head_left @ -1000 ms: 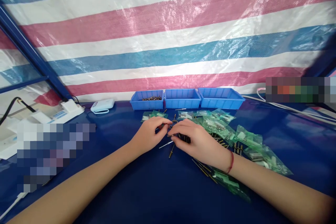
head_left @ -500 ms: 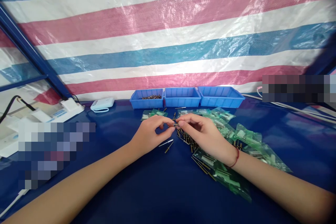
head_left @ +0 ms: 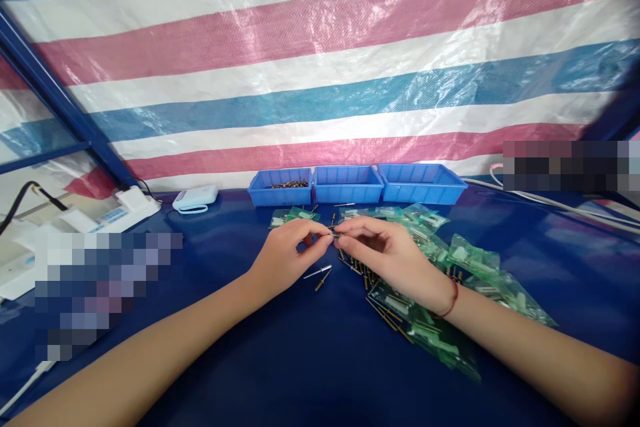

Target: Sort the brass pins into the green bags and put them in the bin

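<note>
My left hand (head_left: 290,250) and my right hand (head_left: 387,253) meet fingertip to fingertip above the blue table. Pinched between them is a small, thin metal blind rivet (head_left: 334,235), mostly covered by the fingers. Under and beside my right hand lies a pile of bronze-coloured blind rivets (head_left: 367,275), partly hidden. Just below my left fingertips a silver rivet (head_left: 318,271) and a bronze rivet (head_left: 323,280) rest on the table. Green plastic bags (head_left: 473,257) with metal and white pieces inside spread around my right wrist.
Three blue bins stand in a row at the back; the left bin (head_left: 280,197) holds many small brownish pieces. A light blue device with a strap (head_left: 195,198) lies left of them. White power strips (head_left: 130,210) and cables line the left side. Striped sheeting (head_left: 320,103) hangs behind.
Both hands stay almost in place. My right thumb has shifted slightly downward at the rivet, and the fingertips of the two hands remain close together.
</note>
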The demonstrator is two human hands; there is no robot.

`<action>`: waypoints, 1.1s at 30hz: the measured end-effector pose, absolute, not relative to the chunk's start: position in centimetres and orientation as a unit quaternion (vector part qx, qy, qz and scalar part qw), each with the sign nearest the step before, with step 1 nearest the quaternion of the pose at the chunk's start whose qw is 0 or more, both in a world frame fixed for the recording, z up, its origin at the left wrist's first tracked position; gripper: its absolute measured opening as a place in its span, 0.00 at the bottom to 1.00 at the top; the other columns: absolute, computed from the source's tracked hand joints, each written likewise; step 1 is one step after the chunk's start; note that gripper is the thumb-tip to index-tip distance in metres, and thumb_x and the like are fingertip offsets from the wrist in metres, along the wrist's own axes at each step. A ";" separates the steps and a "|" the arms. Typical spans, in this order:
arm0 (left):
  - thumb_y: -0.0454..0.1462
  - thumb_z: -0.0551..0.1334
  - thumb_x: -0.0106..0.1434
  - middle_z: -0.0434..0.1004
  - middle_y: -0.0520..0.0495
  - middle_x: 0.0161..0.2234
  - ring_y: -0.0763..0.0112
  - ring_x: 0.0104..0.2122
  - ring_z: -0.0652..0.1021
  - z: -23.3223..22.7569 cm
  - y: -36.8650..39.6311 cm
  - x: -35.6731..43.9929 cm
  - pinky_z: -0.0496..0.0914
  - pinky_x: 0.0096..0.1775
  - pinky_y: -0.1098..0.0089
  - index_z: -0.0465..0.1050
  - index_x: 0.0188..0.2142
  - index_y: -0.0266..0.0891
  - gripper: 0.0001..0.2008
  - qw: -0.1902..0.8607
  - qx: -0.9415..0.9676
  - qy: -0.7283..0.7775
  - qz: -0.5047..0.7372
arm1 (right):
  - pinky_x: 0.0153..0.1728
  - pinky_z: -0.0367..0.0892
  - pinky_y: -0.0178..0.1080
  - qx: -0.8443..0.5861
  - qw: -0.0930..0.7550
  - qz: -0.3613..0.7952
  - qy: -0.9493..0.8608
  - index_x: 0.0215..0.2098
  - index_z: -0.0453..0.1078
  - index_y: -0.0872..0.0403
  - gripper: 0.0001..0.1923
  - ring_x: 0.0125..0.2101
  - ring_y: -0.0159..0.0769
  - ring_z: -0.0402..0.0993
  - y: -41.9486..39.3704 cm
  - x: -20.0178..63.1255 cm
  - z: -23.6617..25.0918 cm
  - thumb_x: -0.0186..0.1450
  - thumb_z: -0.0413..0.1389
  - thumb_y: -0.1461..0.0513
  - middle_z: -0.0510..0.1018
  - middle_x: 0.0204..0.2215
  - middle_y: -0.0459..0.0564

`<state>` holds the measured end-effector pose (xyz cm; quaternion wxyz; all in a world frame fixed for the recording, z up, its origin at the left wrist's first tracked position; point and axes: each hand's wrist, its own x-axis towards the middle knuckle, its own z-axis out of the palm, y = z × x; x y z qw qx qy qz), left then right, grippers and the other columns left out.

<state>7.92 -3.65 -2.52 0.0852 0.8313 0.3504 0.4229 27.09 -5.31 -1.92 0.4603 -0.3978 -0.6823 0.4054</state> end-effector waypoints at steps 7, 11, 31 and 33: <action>0.33 0.62 0.63 0.80 0.52 0.30 0.74 0.27 0.75 -2.6 -3.5 7.8 0.68 0.32 0.74 0.75 0.36 0.39 0.03 0.062 0.841 0.319 0.432 | 0.36 0.72 0.37 -0.387 0.476 0.415 -0.672 0.40 0.74 0.55 0.11 0.35 0.36 0.78 -5.1 27.2 -1.9 0.62 0.59 0.57 0.81 0.35 0.50; 0.33 0.62 0.63 0.79 0.53 0.30 0.75 0.27 0.75 -2.6 -3.6 7.9 0.68 0.32 0.74 0.75 0.37 0.40 0.03 0.065 0.837 0.331 0.432 | 0.37 0.72 0.37 -0.362 0.498 0.392 -0.683 0.39 0.74 0.55 0.08 0.37 0.35 0.77 -5.1 27.1 -2.2 0.61 0.59 0.60 0.80 0.37 0.51; 0.38 0.58 0.66 0.80 0.51 0.33 0.73 0.31 0.77 -1.1 -2.2 7.5 0.69 0.34 0.74 0.74 0.37 0.40 0.06 0.043 0.845 0.368 0.386 | 0.32 0.69 0.36 -0.381 0.523 0.278 -0.710 0.40 0.69 0.53 0.08 0.29 0.32 0.71 -5.8 26.8 -2.2 0.62 0.58 0.60 0.74 0.30 0.46; 0.41 0.56 0.67 0.80 0.51 0.32 0.72 0.29 0.77 0.3 0.2 6.6 0.69 0.33 0.73 0.74 0.36 0.41 0.10 -0.020 0.798 0.468 0.379 | 0.31 0.68 0.36 -0.393 0.538 0.253 -0.702 0.40 0.68 0.54 0.07 0.29 0.32 0.71 -5.5 27.0 -2.2 0.64 0.56 0.60 0.74 0.30 0.46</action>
